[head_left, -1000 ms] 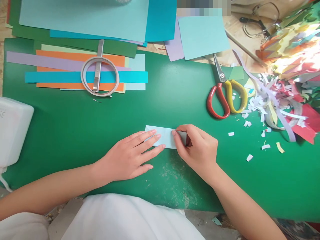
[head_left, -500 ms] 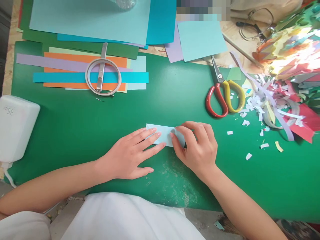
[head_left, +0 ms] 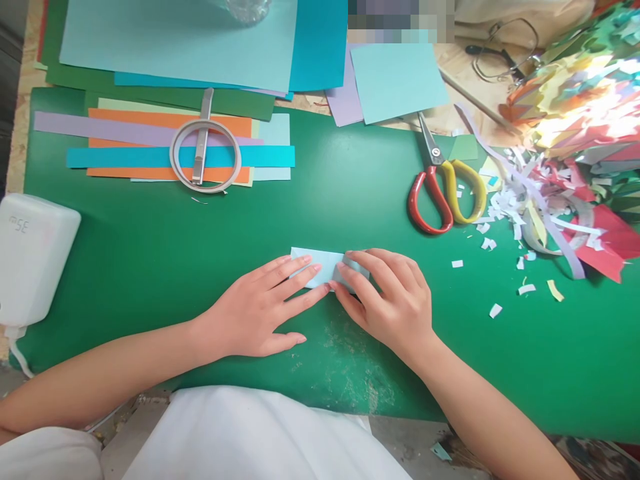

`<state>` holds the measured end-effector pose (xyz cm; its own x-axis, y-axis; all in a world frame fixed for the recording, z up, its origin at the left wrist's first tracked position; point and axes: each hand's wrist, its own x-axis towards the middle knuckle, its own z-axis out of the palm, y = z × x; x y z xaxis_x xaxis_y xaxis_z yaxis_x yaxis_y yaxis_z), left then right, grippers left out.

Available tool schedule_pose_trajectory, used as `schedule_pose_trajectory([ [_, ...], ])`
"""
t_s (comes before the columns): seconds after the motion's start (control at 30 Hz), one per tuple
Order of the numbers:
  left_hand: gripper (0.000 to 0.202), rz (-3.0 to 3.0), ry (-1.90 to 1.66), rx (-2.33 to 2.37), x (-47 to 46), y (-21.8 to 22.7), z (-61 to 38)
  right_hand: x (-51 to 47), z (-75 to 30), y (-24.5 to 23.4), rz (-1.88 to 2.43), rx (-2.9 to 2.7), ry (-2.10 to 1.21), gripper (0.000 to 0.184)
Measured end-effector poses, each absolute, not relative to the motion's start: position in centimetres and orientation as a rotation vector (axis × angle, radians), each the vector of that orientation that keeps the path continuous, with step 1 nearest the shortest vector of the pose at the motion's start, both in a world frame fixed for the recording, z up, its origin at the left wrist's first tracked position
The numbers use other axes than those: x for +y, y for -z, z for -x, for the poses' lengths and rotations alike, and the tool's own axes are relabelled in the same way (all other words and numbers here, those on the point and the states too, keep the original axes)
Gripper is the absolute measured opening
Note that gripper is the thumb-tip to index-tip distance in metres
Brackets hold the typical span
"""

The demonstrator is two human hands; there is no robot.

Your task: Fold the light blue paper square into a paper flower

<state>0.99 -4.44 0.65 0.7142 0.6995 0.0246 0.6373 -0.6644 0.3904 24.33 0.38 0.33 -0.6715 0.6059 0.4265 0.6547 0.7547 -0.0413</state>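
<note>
A small light blue piece of folded paper lies on the green mat between my hands. My left hand rests flat with its fingers spread, several fingertips pressing the paper's left part down. Over the right end, my right hand has its fingers bent and its thumb and fingertips gathered on a shaded flap of the same paper, which is turned toward the left. The fingers partly hide that right end.
Scissors with red and yellow handles lie at the upper right, near paper scraps. A tape ring and a nail clipper sit on coloured strips. A white charger stands left; paper sheets lie behind.
My right fingertips have shifted slightly left along the paper, and its right end is now turned over toward the left. My left hand stays nearly still.
</note>
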Motion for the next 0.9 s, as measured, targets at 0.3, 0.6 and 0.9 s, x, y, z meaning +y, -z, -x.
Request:
schedule_pose_trajectory([
  [0.3,0.073,-2.544,-0.193,0.984,-4.4,-0.8,-0.8,-1.1,-24.0,-1.1,1.01,-2.609,0.23,0.024],
  [0.6,0.074,-2.544,-0.198,0.994,-4.5,-0.8,-0.8,-1.9,-23.8,-1.0,1.093,-2.624,0.194,0.03],
  [0.9,0.07,-2.519,-0.206,0.996,-4.4,-1.0,-0.9,-4.9,-22.8,-0.9,1.071,-2.616,0.164,0.039],
])
